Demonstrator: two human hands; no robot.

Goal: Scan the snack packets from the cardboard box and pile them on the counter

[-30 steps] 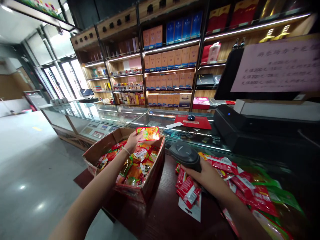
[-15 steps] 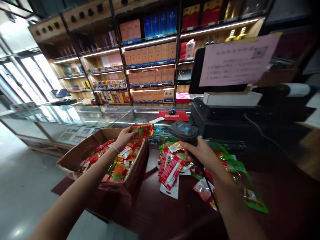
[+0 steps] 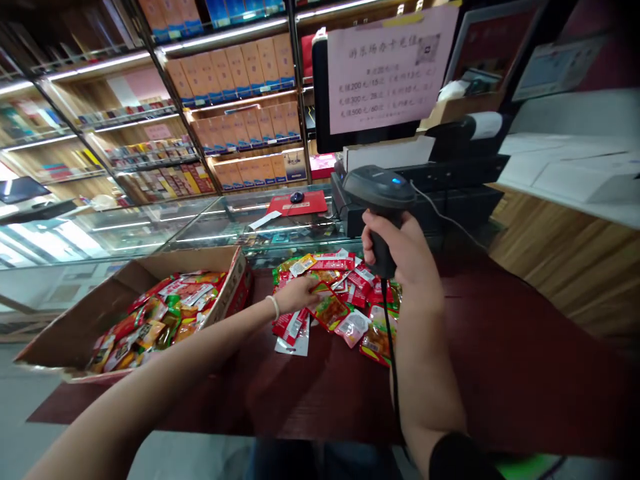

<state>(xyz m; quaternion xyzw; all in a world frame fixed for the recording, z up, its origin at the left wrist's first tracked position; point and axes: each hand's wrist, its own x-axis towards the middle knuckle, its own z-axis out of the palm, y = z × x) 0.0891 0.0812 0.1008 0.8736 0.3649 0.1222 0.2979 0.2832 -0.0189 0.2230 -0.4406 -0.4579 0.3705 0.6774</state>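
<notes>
My right hand (image 3: pixel 400 257) grips the handle of a black barcode scanner (image 3: pixel 380 190), held upright above a pile of snack packets (image 3: pixel 345 293) on the dark red counter (image 3: pixel 480 360). Its cable hangs down along my forearm. My left hand (image 3: pixel 300 293) reaches across to the pile and pinches a red-edged snack packet (image 3: pixel 327 310) down at the pile's left side. A cardboard box (image 3: pixel 75 327) full of several more packets stands to the left of my left arm.
A till with a monitor and a paper notice (image 3: pixel 387 67) stands behind the scanner. A glass display counter (image 3: pixel 200 223) with a red mat and mouse (image 3: pixel 297 199) runs behind the box. Shelves of boxed goods (image 3: pixel 240 67) line the back wall.
My left hand has carried the packet from above the box rightward and down onto the pile. The right hand has raised the scanner. The view has swung to the right.
</notes>
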